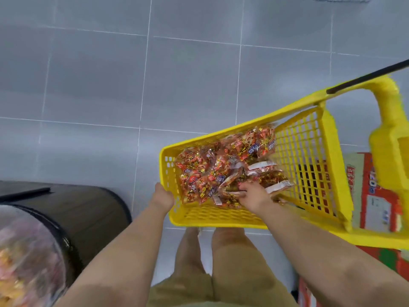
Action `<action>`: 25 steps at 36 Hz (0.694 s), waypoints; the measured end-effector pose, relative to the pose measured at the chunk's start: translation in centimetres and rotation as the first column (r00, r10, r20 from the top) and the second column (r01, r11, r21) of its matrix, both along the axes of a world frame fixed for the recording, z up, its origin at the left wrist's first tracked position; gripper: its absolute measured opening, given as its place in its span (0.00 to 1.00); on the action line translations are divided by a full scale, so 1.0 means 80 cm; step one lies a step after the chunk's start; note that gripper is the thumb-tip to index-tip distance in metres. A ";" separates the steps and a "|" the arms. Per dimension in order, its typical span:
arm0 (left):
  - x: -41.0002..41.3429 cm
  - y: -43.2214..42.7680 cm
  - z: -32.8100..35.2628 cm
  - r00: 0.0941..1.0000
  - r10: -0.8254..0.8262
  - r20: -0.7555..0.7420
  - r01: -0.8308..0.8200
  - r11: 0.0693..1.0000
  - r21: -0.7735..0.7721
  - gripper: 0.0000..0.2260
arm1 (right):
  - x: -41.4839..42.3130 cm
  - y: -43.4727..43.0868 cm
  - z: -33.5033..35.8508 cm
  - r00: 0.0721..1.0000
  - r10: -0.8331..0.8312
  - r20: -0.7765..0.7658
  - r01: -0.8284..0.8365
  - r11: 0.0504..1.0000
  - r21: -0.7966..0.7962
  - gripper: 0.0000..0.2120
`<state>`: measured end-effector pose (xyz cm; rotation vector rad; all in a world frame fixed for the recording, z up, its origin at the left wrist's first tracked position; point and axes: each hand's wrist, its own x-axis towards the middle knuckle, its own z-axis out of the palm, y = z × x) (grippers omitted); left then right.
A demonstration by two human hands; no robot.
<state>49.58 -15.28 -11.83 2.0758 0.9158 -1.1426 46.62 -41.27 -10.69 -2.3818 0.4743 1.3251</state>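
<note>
Left grip [163, 197] is clamping the near left corner of the yellow basket [221, 220], with its fingers wrapping over the rim and holding the basket up above the tiled floor [88, 85]. Right grip [254, 196] is reaching down inside the basket and lying on the heap of red and gold snack packets [221, 171]. Its fingers are spreading a little and touching the packets, but the tips are sinking out of sight among the wrappers, so I cannot tell whether they are pinching any. The packets are filling the part of the basket between the two grips and just beyond them. A black handle bar [365, 78] is sticking out well beyond the right grip. A red carton [376, 196] is lying to the right of that grip, showing through the basket mesh. A dark round bin [77, 207] is standing left of the left grip.
</note>
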 end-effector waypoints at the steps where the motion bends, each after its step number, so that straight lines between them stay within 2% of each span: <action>1: -0.002 -0.003 -0.004 1.000 0.010 0.000 -0.010 1.000 0.022 0.16 | -0.002 0.000 -0.006 0.999 0.049 -0.023 -0.049 0.999 -0.017 0.15; 4: -0.005 -0.012 -0.015 0.999 0.031 0.012 -0.032 0.996 0.083 0.18 | -0.006 -0.001 -0.025 0.984 0.156 -0.082 -0.161 0.985 -0.058 0.13; 6: -0.004 -0.015 -0.017 0.999 0.040 0.026 -0.042 0.995 0.093 0.16 | -0.008 -0.002 -0.036 0.984 0.153 -0.088 -0.159 0.985 -0.068 0.15; 9: 0.000 -0.015 -0.018 0.998 0.032 0.053 -0.036 0.996 0.082 0.12 | -0.009 -0.004 -0.048 0.990 0.138 -0.018 -0.139 0.987 -0.078 0.13; 13: 0.006 -0.014 -0.019 0.997 -0.013 0.074 0.007 0.997 0.081 0.13 | -0.002 -0.008 -0.051 0.976 0.209 0.063 -0.205 0.976 -0.073 0.09; 18: 0.011 -0.012 -0.015 0.996 0.012 0.091 -0.015 0.999 0.033 0.12 | 0.005 -0.016 -0.028 0.952 0.224 0.210 -0.234 0.972 0.025 0.09; 20: 0.012 -0.011 -0.011 0.996 0.042 0.081 -0.044 0.999 0.021 0.13 | 0.004 -0.020 -0.009 0.934 0.161 0.318 -0.206 0.972 0.112 0.08; 22: 0.013 -0.015 -0.004 0.991 0.088 0.099 -0.089 0.996 0.002 0.14 | 0.006 -0.024 0.018 0.919 0.027 0.392 -0.135 0.959 0.250 0.08; 23: 0.013 -0.018 0.001 0.983 0.103 0.152 -0.105 0.994 0.004 0.18 | 0.007 -0.025 0.034 0.916 -0.082 0.392 -0.054 0.944 0.326 0.07; 25: 0.013 -0.028 0.015 0.929 0.049 0.367 -0.061 0.998 0.020 0.26 | 0.012 -0.028 0.064 0.889 -0.331 0.315 0.163 0.873 0.459 0.06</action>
